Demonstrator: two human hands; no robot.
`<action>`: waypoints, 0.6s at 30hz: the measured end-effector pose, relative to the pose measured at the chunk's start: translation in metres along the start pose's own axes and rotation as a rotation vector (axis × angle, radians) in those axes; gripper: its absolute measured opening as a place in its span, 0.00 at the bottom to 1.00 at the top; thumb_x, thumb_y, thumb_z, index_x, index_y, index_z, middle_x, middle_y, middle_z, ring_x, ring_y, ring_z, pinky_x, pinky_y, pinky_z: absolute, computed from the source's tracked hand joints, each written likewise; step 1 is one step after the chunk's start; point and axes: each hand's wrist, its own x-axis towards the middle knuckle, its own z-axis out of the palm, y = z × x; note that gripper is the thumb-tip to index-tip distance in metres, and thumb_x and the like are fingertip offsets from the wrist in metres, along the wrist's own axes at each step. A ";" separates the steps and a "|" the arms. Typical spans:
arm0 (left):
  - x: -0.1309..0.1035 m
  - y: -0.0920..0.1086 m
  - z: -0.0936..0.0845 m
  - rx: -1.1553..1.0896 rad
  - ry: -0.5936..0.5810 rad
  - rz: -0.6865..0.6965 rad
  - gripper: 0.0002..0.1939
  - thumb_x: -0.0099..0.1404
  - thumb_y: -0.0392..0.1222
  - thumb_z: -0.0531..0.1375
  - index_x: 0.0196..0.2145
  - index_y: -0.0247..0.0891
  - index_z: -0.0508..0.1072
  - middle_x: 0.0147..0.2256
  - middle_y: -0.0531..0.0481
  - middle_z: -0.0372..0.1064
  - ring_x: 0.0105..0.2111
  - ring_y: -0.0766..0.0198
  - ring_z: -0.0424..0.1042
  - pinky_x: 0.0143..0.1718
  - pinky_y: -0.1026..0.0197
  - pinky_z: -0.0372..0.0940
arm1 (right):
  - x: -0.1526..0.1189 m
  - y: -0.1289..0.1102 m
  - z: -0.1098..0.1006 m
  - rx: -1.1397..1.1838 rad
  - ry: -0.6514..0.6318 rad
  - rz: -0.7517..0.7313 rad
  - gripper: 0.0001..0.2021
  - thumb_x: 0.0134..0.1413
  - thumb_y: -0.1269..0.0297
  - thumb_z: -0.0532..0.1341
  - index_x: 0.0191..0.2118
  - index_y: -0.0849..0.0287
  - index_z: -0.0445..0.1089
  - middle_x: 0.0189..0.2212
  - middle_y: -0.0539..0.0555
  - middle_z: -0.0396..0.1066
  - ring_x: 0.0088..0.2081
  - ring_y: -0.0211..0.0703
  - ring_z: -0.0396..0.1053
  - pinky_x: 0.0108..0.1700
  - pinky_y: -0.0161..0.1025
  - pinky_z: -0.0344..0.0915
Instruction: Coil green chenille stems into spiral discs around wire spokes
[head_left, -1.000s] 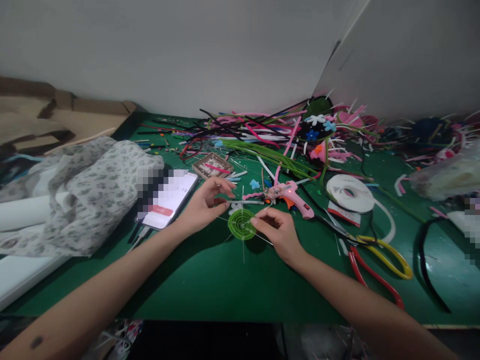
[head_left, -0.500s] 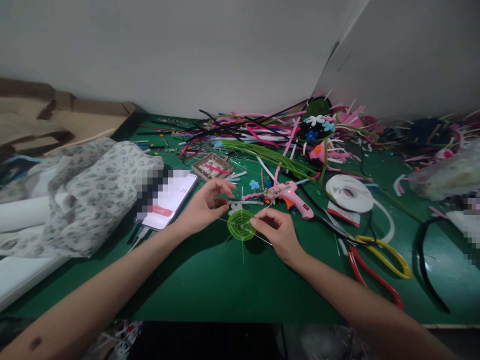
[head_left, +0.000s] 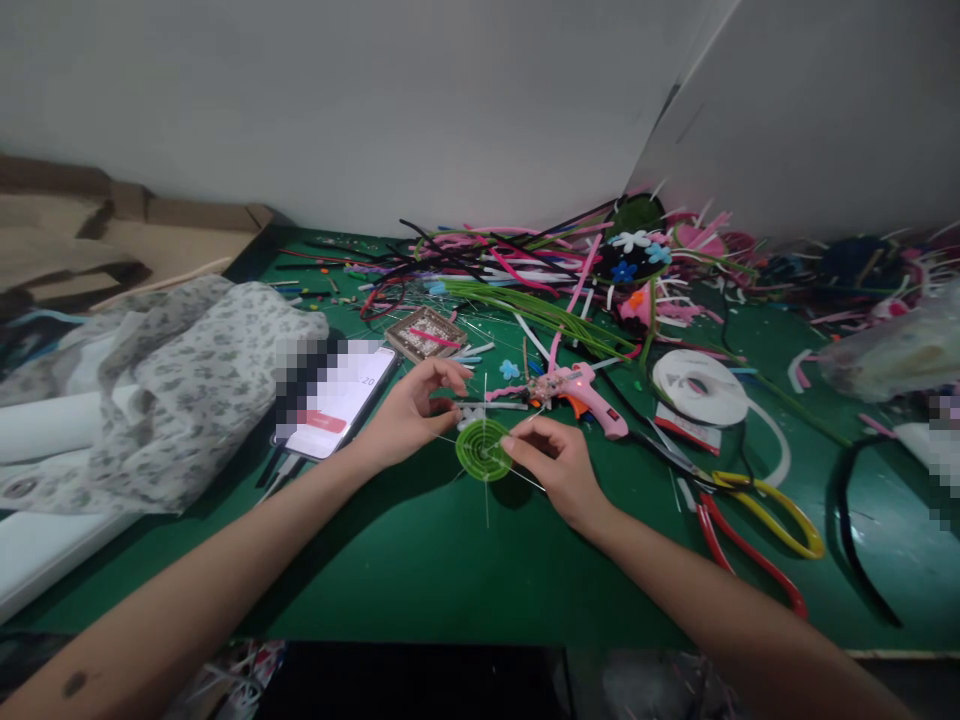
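Note:
A small green disc of coiled pipe cleaner [head_left: 474, 462] hangs just above the table, with several thin clear or white spokes sticking out around it. My right hand [head_left: 559, 465] pinches its right edge between thumb and forefinger. On the other side, my left hand [head_left: 412, 410] has its thumb bent toward a curled finger, while the forefinger stays lifted apart. A thin spoke reaches from the disc to the left thumb; what the left fingertips hold is too small to make out. Behind the disc lies a pink glue gun [head_left: 592, 400].
Left of my hands lie a phone [head_left: 341, 400] and a floral cloth [head_left: 202, 390]. Scissors [head_left: 765, 500], red-handled pliers [head_left: 750, 560] and a white ribbon roll [head_left: 697, 387] lie at right. Loose pipe cleaners [head_left: 540, 310] and a small bead tray [head_left: 425, 334] are behind.

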 end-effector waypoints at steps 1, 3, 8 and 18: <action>0.000 0.000 0.001 -0.004 0.003 -0.004 0.12 0.54 0.29 0.63 0.34 0.37 0.65 0.44 0.46 0.62 0.44 0.61 0.65 0.36 0.63 0.66 | 0.000 0.000 0.000 -0.001 -0.002 -0.002 0.07 0.47 0.64 0.64 0.23 0.59 0.69 0.20 0.47 0.65 0.23 0.35 0.62 0.26 0.34 0.58; 0.000 0.001 0.002 -0.026 0.003 -0.008 0.12 0.54 0.30 0.64 0.34 0.37 0.65 0.44 0.47 0.62 0.42 0.63 0.66 0.36 0.63 0.67 | -0.001 0.000 0.000 -0.003 -0.006 -0.007 0.07 0.47 0.64 0.64 0.23 0.59 0.69 0.20 0.47 0.65 0.23 0.35 0.62 0.26 0.34 0.58; 0.000 -0.001 0.000 -0.097 -0.026 -0.032 0.13 0.55 0.31 0.65 0.36 0.37 0.65 0.46 0.47 0.62 0.40 0.64 0.69 0.39 0.62 0.68 | -0.001 -0.001 0.000 -0.010 -0.002 -0.008 0.07 0.47 0.64 0.64 0.23 0.59 0.69 0.20 0.47 0.65 0.23 0.35 0.62 0.27 0.33 0.58; 0.000 0.001 -0.001 -0.116 -0.028 -0.018 0.12 0.57 0.32 0.65 0.36 0.37 0.66 0.46 0.46 0.63 0.41 0.62 0.71 0.42 0.60 0.68 | -0.001 0.000 0.000 -0.015 -0.003 -0.013 0.07 0.47 0.64 0.64 0.23 0.58 0.69 0.20 0.47 0.65 0.23 0.36 0.63 0.27 0.34 0.59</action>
